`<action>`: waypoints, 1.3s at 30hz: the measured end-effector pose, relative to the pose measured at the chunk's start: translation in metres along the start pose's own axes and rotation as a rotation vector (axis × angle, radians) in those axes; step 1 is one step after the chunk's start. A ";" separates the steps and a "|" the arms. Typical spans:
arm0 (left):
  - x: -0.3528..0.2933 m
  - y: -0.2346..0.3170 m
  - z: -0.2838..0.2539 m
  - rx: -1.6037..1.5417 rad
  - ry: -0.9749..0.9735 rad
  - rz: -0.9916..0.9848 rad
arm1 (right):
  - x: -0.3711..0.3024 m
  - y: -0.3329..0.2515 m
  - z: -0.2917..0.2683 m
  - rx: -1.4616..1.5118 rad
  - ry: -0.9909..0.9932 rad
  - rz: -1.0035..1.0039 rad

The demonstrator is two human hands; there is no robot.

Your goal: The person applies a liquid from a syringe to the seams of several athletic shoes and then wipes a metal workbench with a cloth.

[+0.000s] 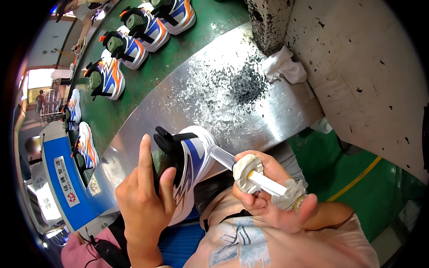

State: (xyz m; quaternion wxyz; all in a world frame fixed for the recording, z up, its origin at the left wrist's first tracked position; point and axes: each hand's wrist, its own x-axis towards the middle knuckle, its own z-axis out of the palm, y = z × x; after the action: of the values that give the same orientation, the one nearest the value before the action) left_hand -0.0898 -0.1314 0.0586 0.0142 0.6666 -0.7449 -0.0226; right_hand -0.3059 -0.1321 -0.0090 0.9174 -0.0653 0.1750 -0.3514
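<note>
A white, blue and orange running shoe [195, 156] with a black collar is tilted at the metal table's near edge. My left hand [145, 194] grips it at the collar, thumb and forefinger showing and the other fingers hidden. A clear syringe [222, 156], its barrel end and plunger wrapped in crumpled whitish material, is held in my right hand [272, 201]. Its tip points at the shoe's white sole edge and seems to touch it. My right thumb is at the plunger's end.
Several similar shoes [111, 73] stand in a row on the green surface [196, 42] at the far left. Dark and white residue covers part of the metal table [174, 102]. A white cloth [286, 67] lies beside a stained post [268, 27]. Someone in pink sits at lower left.
</note>
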 end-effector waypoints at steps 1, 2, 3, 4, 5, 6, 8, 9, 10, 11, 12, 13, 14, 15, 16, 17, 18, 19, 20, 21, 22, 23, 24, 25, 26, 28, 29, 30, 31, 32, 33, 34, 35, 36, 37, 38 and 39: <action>0.002 0.005 -0.001 -0.009 0.002 -0.045 | -0.002 0.002 0.004 -0.015 0.011 -0.021; 0.005 0.009 -0.001 -0.019 0.004 -0.090 | -0.003 0.005 0.007 -0.029 0.022 -0.043; 0.006 0.011 -0.003 -0.015 -0.007 -0.135 | -0.004 0.011 0.009 -0.036 0.006 -0.078; 0.007 0.013 -0.003 -0.009 -0.008 -0.159 | -0.004 0.016 0.011 -0.043 -0.010 -0.114; 0.009 0.014 -0.003 -0.004 -0.009 -0.180 | -0.005 0.019 0.013 -0.060 -0.023 -0.136; 0.009 0.015 -0.004 0.003 -0.013 -0.205 | -0.006 0.025 0.013 -0.086 -0.052 -0.156; 0.012 0.015 -0.005 -0.006 0.007 -0.251 | -0.007 0.035 0.014 -0.138 -0.106 -0.199; 0.013 0.014 -0.004 -0.018 0.009 -0.275 | -0.009 0.039 0.015 -0.182 -0.091 -0.176; 0.014 0.014 -0.004 -0.030 0.011 -0.299 | -0.010 0.044 0.015 -0.215 -0.106 -0.189; 0.015 0.013 -0.005 -0.050 0.017 -0.315 | -0.013 0.048 0.017 -0.247 -0.116 -0.202; 0.014 0.011 -0.006 -0.055 0.039 -0.298 | -0.015 0.052 0.017 -0.283 -0.129 -0.211; 0.013 0.009 -0.006 -0.059 0.061 -0.282 | -0.016 0.056 0.018 -0.318 -0.142 -0.220; 0.012 0.008 -0.007 -0.063 0.084 -0.267 | -0.017 0.060 0.020 -0.353 -0.157 -0.228; 0.015 0.007 -0.004 -0.107 0.090 -0.273 | -0.018 0.067 0.023 -0.350 -0.101 -0.265; 0.017 0.006 -0.002 -0.126 0.097 -0.263 | -0.020 0.070 0.022 -0.387 -0.097 -0.262; 0.019 0.005 0.000 -0.146 0.104 -0.252 | -0.021 0.073 0.019 -0.425 -0.093 -0.258; 0.017 0.002 -0.001 -0.157 0.114 -0.257 | -0.022 0.076 0.020 -0.461 -0.102 -0.242; 0.015 -0.001 0.000 -0.176 0.127 -0.262 | -0.023 0.075 0.021 -0.492 -0.082 -0.242; 0.014 -0.004 0.000 -0.185 0.114 -0.281 | -0.025 0.074 0.022 -0.522 -0.057 -0.242; 0.012 -0.006 -0.002 -0.193 0.101 -0.307 | -0.024 0.075 0.028 -0.486 -0.005 -0.273; 0.011 -0.008 -0.003 -0.202 0.087 -0.335 | -0.023 0.076 0.033 -0.451 0.048 -0.302; 0.009 -0.008 -0.003 -0.203 0.053 -0.365 | -0.020 0.071 0.028 -0.397 0.027 -0.321; 0.005 -0.007 -0.005 -0.207 0.009 -0.361 | -0.016 0.067 0.023 -0.341 0.000 -0.335; -0.003 -0.006 -0.002 -0.239 0.094 -0.262 | -0.011 0.049 0.017 -0.244 0.001 -0.290; -0.011 -0.008 0.002 -0.220 0.154 -0.139 | -0.005 0.033 0.009 -0.139 -0.002 -0.233; -0.023 -0.020 0.010 -0.216 0.230 0.113 | 0.022 0.017 0.001 0.059 0.045 -0.082; -0.028 -0.028 0.015 -0.239 0.248 0.243 | 0.039 0.011 0.000 0.091 -0.007 -0.014; -0.032 -0.044 0.010 -0.299 0.176 0.257 | 0.057 0.006 0.001 0.125 -0.055 0.046; -0.036 -0.062 0.001 -0.364 0.096 0.293 | 0.073 0.003 0.006 0.099 -0.095 0.132; -0.041 -0.079 -0.004 -0.427 0.017 0.331 | 0.090 0.003 0.015 0.083 -0.144 0.225; -0.053 -0.094 -0.004 -0.453 0.034 0.338 | 0.107 0.008 0.029 0.026 -0.139 0.311; -0.065 -0.104 0.002 -0.309 0.135 0.366 | 0.122 0.014 0.043 -0.019 -0.140 0.410; -0.079 -0.111 0.008 -0.259 0.235 0.377 | 0.135 0.020 0.053 -0.054 -0.195 0.507; -0.094 -0.116 0.014 -0.209 0.328 0.384 | 0.144 0.026 0.067 -0.188 -0.206 0.554; -0.104 -0.114 0.022 -0.207 0.411 0.345 | 0.147 0.030 0.083 -0.264 -0.183 0.584; -0.114 -0.111 0.028 -0.203 0.493 0.308 | 0.148 0.032 0.100 -0.341 -0.162 0.611; -0.124 -0.108 0.034 -0.190 0.518 0.259 | 0.151 0.037 0.111 -0.505 -0.171 0.617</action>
State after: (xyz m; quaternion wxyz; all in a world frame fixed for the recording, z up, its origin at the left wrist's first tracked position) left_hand 0.0299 -0.0196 0.0203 0.2688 0.5453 -0.7899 0.0807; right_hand -0.1380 -0.2055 0.0439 0.9462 -0.2620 0.1901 0.0010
